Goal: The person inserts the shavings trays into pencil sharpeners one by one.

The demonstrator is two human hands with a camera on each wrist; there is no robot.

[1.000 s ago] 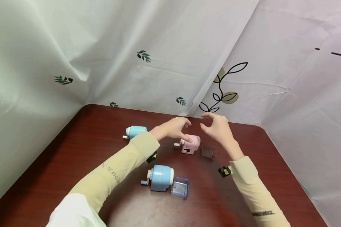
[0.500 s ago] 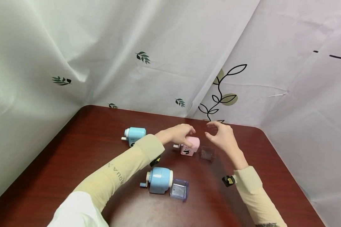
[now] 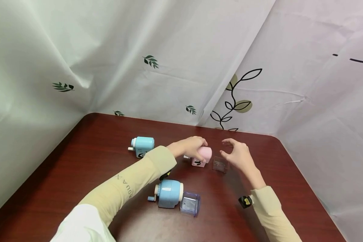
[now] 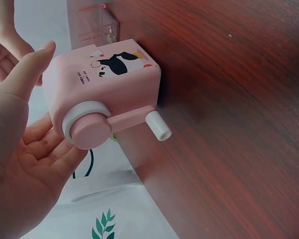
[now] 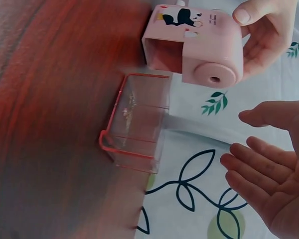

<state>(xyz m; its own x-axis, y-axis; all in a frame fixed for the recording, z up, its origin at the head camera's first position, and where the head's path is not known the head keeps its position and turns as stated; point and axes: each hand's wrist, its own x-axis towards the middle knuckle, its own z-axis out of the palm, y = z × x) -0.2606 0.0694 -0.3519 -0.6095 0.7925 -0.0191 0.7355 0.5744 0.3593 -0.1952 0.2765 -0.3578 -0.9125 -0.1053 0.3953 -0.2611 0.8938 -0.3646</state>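
A pink crank pencil sharpener [image 3: 205,154] with a panda print stands on the table, and my left hand [image 3: 189,147] grips its top, thumb on the near side and fingers on the far side. In the left wrist view its pink crank ends in a white knob [image 4: 158,125]. The right wrist view shows an open slot [image 5: 164,54] in its lower body. Beside it lies its clear, red-edged shavings drawer [image 3: 220,165], with a few bits of shavings inside. My right hand [image 3: 238,155] hovers over the drawer's far right, fingers loosely bent and holding nothing.
Nearer me stands a blue crank sharpener [image 3: 170,194] with its clear purplish drawer [image 3: 190,203] beside it. A light-blue sharpener [image 3: 144,145] is at the back left. White patterned curtains [image 3: 124,67] hang along the table's far and side edges.
My left hand has come down and round the pink sharpener's top. The right hand has moved slightly right and lower, nearer the drawer, still holding nothing.
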